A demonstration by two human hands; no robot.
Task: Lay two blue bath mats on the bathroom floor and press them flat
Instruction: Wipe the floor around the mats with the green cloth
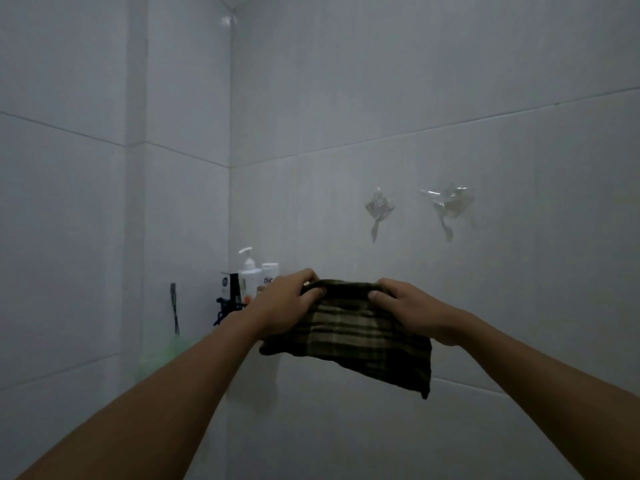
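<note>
— What are the hands doing?
— The left hand (289,301) and right hand (410,308) grip a dark plaid cloth (360,336) at lower centre, below two wall hooks (379,211).
— The blue mats?
— Out of view.

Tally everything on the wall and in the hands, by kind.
Wall hooks: 2
Bottles on the corner shelf: 3
Plaid cloth, gripped by left hand and right hand: 1
Total: 6
</note>
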